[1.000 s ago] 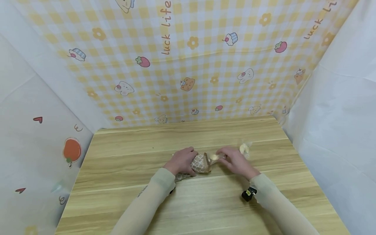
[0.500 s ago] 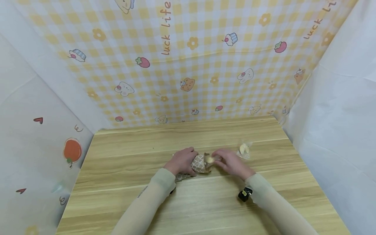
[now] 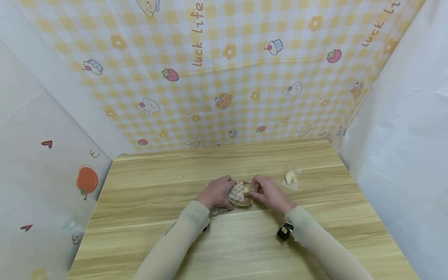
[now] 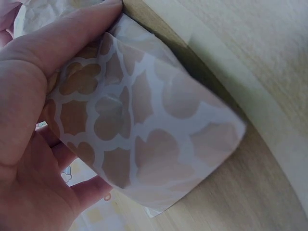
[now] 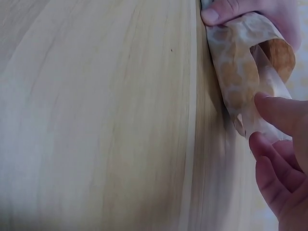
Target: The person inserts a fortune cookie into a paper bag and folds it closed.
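A paper bag (image 3: 237, 194) with a brown-and-white cell pattern lies on its side on the table, its mouth turned right. My left hand (image 3: 217, 192) grips it around the middle; in the left wrist view the thumb crosses the patterned paper (image 4: 144, 139). At the bag's mouth my right hand (image 3: 269, 193) pinches a clear wrapper (image 5: 262, 115) holding a pale fortune cookie (image 3: 246, 189), partly inside the opening. The bag's interior is mostly hidden. Behind the right hand lies a second fortune cookie (image 3: 291, 177) in clear wrapping.
The wood-grain table (image 3: 231, 241) extends around both hands. A yellow checked cloth (image 3: 245, 77) hangs along its back edge. White sheets (image 3: 395, 128) hang at the left and right sides.
My right hand has moved left, bringing the wrapped fortune cookie from just outside the bag into its mouth. The left hand and bag have stayed almost still.
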Motion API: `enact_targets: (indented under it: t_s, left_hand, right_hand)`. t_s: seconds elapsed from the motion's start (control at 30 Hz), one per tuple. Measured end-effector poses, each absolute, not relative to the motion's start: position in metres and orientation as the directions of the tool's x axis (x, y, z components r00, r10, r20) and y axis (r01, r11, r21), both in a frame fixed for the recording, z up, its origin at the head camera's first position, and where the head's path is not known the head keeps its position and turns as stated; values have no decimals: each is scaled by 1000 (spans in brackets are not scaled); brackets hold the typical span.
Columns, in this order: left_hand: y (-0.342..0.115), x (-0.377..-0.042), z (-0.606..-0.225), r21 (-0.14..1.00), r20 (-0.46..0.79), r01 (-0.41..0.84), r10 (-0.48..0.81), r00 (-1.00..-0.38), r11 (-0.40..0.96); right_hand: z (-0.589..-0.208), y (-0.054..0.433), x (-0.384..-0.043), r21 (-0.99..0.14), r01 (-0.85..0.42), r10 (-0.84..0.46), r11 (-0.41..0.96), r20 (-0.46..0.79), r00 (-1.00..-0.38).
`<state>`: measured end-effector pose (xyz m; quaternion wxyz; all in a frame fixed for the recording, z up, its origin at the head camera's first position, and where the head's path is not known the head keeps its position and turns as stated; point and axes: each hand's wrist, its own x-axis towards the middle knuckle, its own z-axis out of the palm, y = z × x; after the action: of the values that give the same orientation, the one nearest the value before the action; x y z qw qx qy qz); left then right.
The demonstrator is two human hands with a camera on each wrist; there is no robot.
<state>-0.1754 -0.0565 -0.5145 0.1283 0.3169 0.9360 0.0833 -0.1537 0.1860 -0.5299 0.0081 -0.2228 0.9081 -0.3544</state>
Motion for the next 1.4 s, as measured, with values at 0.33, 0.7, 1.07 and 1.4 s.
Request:
enact_targets:
  t_s: [0.33, 0.7, 1.07, 1.4]
  left_hand:
    - [-56, -176, -516, 244, -183, 574, 618, -764, 782]
    - [-55, -176, -516, 239, -182, 569, 612, -769, 786]
    - [-55, -176, -513, 241, -186, 564, 608, -772, 790]
    - [-56, -175, -513, 252, -189, 565, 613, -767, 785]
  right_hand:
    - [-539, 177, -153, -705, -423, -424, 569, 189, -886]
    - [-548, 171, -152, -748, -406, -416, 525, 191, -889]
    - [-553, 164, -154, -806, -381, -406, 452, 194, -893]
    - [-556, 155, -156, -790, -392, -412, 472, 195, -890]
